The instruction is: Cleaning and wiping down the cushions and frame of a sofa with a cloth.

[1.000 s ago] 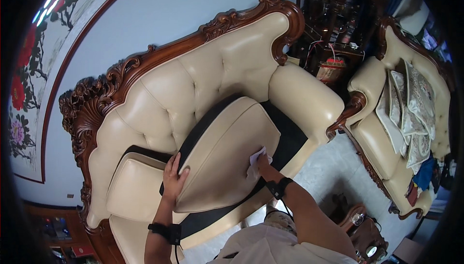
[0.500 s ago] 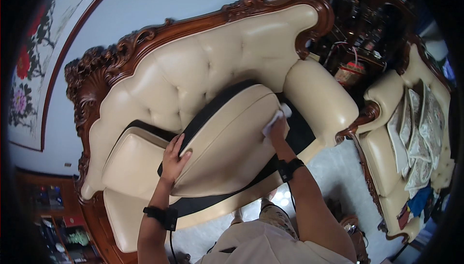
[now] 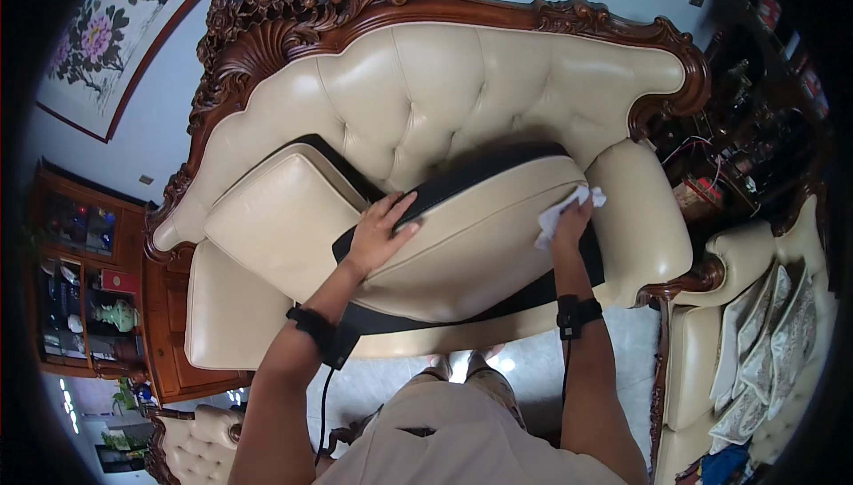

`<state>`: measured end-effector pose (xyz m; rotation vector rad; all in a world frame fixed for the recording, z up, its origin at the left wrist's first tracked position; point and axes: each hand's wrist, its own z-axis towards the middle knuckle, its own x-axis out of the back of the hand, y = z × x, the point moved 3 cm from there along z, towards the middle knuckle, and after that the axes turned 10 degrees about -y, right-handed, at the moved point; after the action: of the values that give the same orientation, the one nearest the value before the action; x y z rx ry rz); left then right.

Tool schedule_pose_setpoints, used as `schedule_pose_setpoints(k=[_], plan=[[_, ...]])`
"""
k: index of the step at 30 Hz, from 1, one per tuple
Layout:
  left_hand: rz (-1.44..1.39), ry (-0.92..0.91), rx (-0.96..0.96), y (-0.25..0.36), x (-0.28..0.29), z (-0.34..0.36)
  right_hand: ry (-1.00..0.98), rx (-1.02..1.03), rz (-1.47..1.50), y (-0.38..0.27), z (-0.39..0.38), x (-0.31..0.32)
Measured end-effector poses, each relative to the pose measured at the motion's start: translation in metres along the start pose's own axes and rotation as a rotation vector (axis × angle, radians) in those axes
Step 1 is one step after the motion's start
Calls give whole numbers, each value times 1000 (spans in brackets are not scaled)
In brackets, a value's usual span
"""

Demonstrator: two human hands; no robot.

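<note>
Left hand [image 3: 378,241]: fingers spread over the left end of a tilted beige cushion [image 3: 471,263]. Right hand [image 3: 570,223]: fingers bunched round white cloth [image 3: 548,222] at its right end. Cushion location: sofa [image 3: 444,341], right half; black seat base [image 3: 378,320] exposed along near edge. Alongside: second cushion [image 3: 275,210], left; armrest [image 3: 640,210], right; tufted backrest [image 3: 444,67], far. Pale floor [image 3: 622,365], near side.

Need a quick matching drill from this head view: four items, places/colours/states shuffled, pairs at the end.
1. left hand
2. right hand
3. patterned pillows
4. big sofa's carved frame

A. on the side sofa, at the picture's right
B. dark brown
C. spread on the tilted cushion, without a cloth
D. holding a white cloth

Pairs: 1-C, 2-D, 3-A, 4-B
</note>
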<state>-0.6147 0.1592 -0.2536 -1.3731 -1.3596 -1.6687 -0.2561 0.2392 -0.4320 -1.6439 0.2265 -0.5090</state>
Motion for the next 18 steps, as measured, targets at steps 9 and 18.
schedule_pose_setpoints(k=[9,18], plan=[[-467,-44,113,-44,5,-9,-280,700,-340,-121,-191,-84],[-714,-19,83,-52,15,-42,-587,1203,-726,-155,-237,-105]])
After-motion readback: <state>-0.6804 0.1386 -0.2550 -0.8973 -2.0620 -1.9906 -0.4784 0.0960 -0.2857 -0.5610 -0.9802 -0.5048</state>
